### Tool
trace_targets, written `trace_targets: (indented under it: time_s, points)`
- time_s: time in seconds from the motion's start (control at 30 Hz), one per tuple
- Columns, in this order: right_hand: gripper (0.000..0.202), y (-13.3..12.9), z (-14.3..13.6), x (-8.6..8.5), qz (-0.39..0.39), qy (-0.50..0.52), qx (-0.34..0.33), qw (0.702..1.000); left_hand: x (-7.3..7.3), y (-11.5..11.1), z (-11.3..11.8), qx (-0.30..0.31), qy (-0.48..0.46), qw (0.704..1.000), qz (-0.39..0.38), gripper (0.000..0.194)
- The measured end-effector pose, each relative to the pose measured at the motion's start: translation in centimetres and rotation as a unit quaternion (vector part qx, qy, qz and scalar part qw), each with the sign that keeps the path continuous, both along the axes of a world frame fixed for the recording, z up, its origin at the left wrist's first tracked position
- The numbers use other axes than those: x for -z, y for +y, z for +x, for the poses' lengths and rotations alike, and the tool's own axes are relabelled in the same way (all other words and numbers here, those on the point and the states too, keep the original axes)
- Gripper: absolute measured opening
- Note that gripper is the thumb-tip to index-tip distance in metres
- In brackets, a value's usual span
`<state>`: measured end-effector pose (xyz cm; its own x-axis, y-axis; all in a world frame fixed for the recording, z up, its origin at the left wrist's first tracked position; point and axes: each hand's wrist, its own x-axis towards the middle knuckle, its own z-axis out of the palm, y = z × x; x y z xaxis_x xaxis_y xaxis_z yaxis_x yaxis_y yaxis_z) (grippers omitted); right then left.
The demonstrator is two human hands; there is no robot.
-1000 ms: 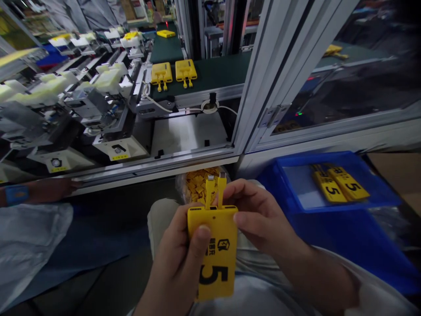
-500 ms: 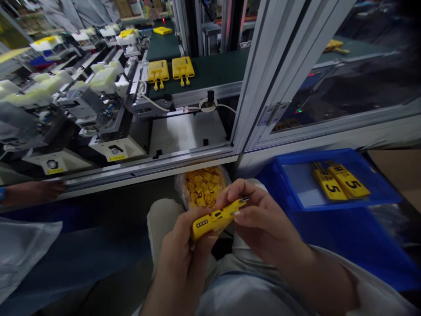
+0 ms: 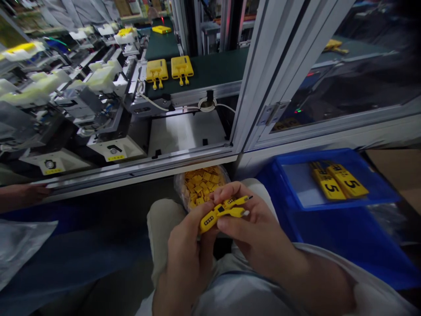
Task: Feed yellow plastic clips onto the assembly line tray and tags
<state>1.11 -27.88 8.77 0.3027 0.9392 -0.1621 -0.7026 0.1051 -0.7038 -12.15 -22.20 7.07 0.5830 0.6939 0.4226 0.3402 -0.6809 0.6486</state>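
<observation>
Between my two hands is a yellow power bank [image 3: 210, 219], held above my lap with its narrow end facing me. Two short yellow cables with plug tips stick out from it to the right. My left hand [image 3: 187, 237] grips the left end, thumb on top and fingers beneath. My right hand [image 3: 253, 224] closes round the right part, its thumb below the cables and its fingertips at the far edge. The underside of the power bank is hidden by my fingers.
Beyond my knees sits a clear bag [image 3: 204, 184] of small yellow pieces. A blue bin [image 3: 296, 202] at right holds two yellow power banks [image 3: 340, 182]. Two more lie on the green conveyor [image 3: 217, 66] behind a metal frame. Another person's hand [image 3: 29, 193] is at left.
The power bank has turned in my hands, so both cables now show apart. My right thumb has moved off the plug tip to below the cables. The other person's hand has shifted left.
</observation>
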Motion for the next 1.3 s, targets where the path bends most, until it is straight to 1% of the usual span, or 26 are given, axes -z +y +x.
trace_targets:
  time_s: [0.1,0.2,0.33,0.5,0.63,0.77,0.9,1.0,1.13,1.2,1.3]
  points:
    - [0.031,0.0,0.0,0.0,0.009,-0.013,0.005,1.000,0.3,0.0,0.1,0.002,-0.004,1.000,0.029,0.028]
    - [0.031,-0.1,-0.2,0.0,0.014,-0.032,0.014,0.999,0.6,0.2,0.3,0.027,-0.032,0.998,0.036,0.033]
    - [0.031,-0.3,-0.5,0.2,0.025,-0.063,0.007,0.998,0.9,0.3,0.3,0.032,-0.048,0.998,0.039,0.036]
    - [0.033,-0.6,-0.5,0.2,0.050,-0.099,-0.010,0.994,0.8,0.1,-0.2,0.021,-0.011,0.998,0.051,0.035]
    - [0.035,-0.6,-0.1,0.0,0.059,-0.113,-0.043,0.991,0.8,-0.1,-0.6,0.037,-0.005,0.996,0.081,0.035]
    - [0.032,-0.6,0.3,0.0,0.056,-0.119,-0.033,0.991,0.9,-0.1,-0.8,0.031,-0.016,0.995,0.089,0.035]
    - [0.030,-0.6,0.6,0.0,0.082,-0.136,-0.028,0.987,0.8,0.2,-0.8,0.058,-0.026,0.993,0.101,0.039]
    - [0.030,-0.6,0.9,0.1,0.108,-0.155,-0.042,0.981,0.7,0.4,-0.8,0.078,-0.031,0.992,0.097,0.042]
    - [0.032,-0.6,1.0,0.2,0.124,-0.157,-0.056,0.978,0.9,0.5,-0.9,0.071,-0.035,0.993,0.085,0.045]
    - [0.033,-0.4,0.9,0.2,0.130,-0.147,-0.049,0.979,1.1,0.5,-0.9,0.065,-0.041,0.994,0.082,0.044]
    - [0.033,-0.3,0.4,0.3,0.125,-0.138,-0.023,0.982,1.2,0.5,-0.8,0.055,-0.050,0.994,0.080,0.038]
